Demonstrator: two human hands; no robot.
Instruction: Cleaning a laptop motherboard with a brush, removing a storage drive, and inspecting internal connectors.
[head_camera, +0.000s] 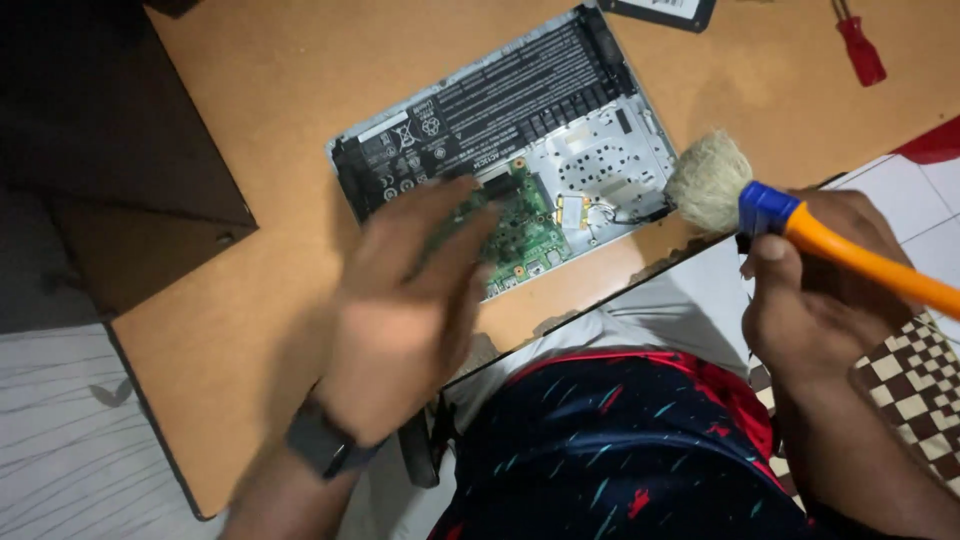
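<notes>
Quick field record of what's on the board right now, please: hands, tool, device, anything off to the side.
left hand: blurred, open, over the green circuit board
right hand: grips the brush by its orange handle
bristles: at the opened laptop's right edge
support: brown board
side: red screwdriver, top right

Home repair spot, tiled floor (900, 190), low wooden table (250, 300)

Bare forearms, dark wristwatch (322, 441) on the left wrist, navy shorts (625, 455) with red and teal flecks
</notes>
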